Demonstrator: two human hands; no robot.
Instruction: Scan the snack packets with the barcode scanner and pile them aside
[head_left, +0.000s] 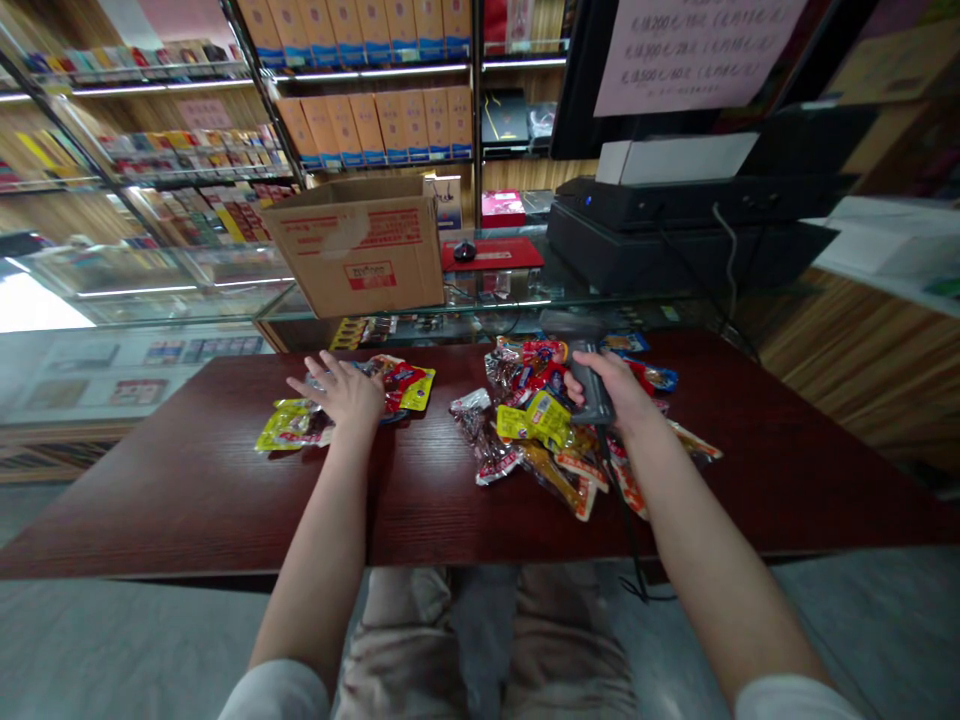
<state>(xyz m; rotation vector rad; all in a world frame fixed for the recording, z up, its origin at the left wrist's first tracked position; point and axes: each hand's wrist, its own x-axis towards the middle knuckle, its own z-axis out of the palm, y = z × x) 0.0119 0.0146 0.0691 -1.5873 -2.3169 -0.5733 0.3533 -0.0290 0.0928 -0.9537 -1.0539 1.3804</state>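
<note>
Packets in a smaller pile (415, 389) lie on the left of the dark red bench (187, 480), and over them we spread our left hand (343, 392), fingers wide and holding nothing we can make out. Our right hand (611, 385), fingers curled closed around a dark corded device (592, 390), is above the larger pile of packets (541, 420) on the right, with a cardboard box (364, 250) standing beyond the bench's far edge.

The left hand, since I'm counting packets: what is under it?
Shiny packets: a yellow-green packet shows left of the left hand, a red-and-yellow packet right. Those directly beneath are covered, so uncountable.
</note>
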